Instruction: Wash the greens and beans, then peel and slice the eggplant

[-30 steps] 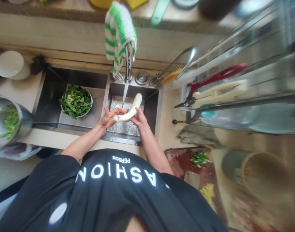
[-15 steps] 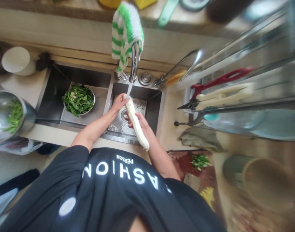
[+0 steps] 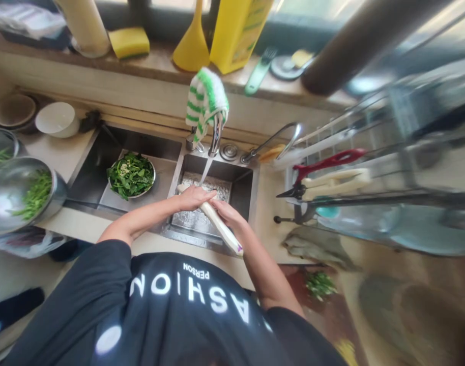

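Fingers of a person's left hand close around the far part of a pale eggplant, held below the running tap; the right hand lies against its middle, its hold too hidden to tell. Water drops toward the far end, while the purple-marked near end slants away from the tap, past the rim of the sink basin. The step appears to be rinsing; bringing the near end under the tap would call for turning the slick length without losing grip. Leafy greens sit left of the tap; farther left, on the table, stands a steel bowl.
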`<act>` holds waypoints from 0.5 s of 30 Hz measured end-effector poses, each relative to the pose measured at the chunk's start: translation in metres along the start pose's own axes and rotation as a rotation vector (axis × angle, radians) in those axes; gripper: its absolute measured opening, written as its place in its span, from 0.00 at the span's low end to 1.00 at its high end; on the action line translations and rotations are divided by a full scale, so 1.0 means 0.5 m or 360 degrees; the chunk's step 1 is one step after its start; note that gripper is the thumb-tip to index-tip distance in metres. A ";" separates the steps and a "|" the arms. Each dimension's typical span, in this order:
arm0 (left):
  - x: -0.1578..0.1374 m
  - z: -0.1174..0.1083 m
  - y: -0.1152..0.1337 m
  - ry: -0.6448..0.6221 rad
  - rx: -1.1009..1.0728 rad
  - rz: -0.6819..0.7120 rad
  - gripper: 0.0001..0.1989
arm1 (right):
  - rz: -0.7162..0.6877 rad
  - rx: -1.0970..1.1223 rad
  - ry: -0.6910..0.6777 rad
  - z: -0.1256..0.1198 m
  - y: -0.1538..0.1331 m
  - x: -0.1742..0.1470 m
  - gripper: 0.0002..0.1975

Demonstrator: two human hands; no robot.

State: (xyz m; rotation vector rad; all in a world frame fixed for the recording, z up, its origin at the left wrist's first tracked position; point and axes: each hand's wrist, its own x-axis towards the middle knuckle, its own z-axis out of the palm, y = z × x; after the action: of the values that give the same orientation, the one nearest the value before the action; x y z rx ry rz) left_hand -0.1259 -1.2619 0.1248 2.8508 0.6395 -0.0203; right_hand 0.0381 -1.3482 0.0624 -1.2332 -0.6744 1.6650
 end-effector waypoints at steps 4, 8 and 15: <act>-0.066 -0.050 0.001 -0.0120 0.0241 -0.0170 0.21 | -0.0181 0.0176 0.0133 0.000 -0.059 0.035 0.05; -0.162 -0.090 0.012 -0.0320 0.0350 -0.0416 0.21 | -0.0373 0.0358 -0.0046 0.055 -0.140 0.084 0.07; -0.280 -0.093 -0.008 -0.0328 -0.0473 -0.0708 0.26 | -0.0308 0.0187 0.0332 0.015 -0.107 0.060 0.07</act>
State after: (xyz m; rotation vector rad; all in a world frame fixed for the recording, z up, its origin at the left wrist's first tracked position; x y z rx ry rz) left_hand -0.2562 -1.3072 0.1777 2.3352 1.1098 -0.2627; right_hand 0.0480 -1.2982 0.0967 -1.1977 -0.5415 1.3756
